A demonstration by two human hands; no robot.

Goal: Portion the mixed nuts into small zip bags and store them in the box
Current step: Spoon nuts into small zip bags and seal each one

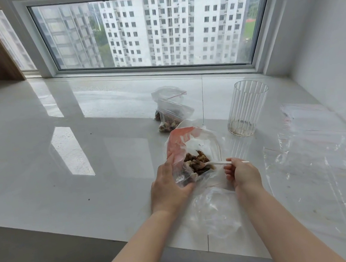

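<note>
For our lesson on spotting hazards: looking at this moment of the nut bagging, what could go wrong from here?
1. The left hand grips the open bag by one side only; it may sag and spill the nuts.
2. The right hand holds the white spoon at the handle's far end, so a scoop may tip.
3. The filled zip bags farther back look unsealed and could leak.

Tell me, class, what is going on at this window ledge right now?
A person is portioning mixed nuts at a white ledge. The left hand holds a clear bag open, while the right hand holds a white plastic spoon with its bowl among the nuts in the bag. Behind it, two small zip bags already hold nuts. A nearly empty ribbed glass stands to the right, beside loose clear plastic sheets. No box is in view.
</note>
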